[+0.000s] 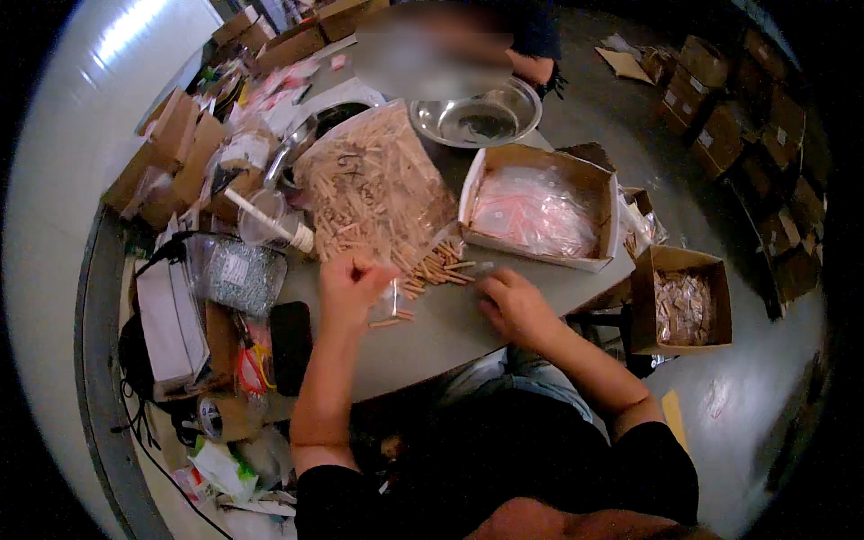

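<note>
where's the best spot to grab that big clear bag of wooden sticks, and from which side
Probably by the far, closed end of the large clear plastic bag of pale wooden sticks, coming from above. Its near mouth lies open, with sticks spilling onto the grey table, so a grip there would likely shed more. The left hand is nearest to it.

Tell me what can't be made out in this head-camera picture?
- What the left hand pinches: too small, hidden by its fingers.
- What lies under the right hand: covered by the palm.
- Contents of the small bags in the cardboard box: too small.
- The person across the table: blurred.
</note>
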A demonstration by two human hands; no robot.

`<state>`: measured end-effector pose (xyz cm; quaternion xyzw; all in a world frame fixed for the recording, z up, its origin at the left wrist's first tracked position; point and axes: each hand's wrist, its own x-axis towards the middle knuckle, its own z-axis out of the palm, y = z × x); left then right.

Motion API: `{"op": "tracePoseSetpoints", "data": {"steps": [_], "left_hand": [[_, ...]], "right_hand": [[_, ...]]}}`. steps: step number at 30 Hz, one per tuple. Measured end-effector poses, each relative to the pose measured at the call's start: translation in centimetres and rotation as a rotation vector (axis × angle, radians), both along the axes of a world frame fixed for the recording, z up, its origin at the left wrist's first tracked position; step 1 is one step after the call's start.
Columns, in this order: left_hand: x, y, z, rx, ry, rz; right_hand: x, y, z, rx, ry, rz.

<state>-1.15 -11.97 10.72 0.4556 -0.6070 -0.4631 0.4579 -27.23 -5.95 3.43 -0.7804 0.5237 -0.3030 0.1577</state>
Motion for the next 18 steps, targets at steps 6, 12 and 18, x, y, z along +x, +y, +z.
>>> {"op": "tracePoseSetpoints", "data": {"steps": [6,12,18], "left_hand": [[1.4,7.8,-4.2,0.245,0.133,-0.023],[3.8,11.7,-7.9,0.34,0.473,-0.076],[4.1,11.2,-8.0,0.341,0.222,0.039]], "right_hand": [[3.1,-3.7,-1.7,-0.158,0.146,-0.091],[2.7,-1.9,-1.2,-0.015,0.04,-0.008],[2.8,-0.6,0.6,0.019,-0.026,-0.048]]}}
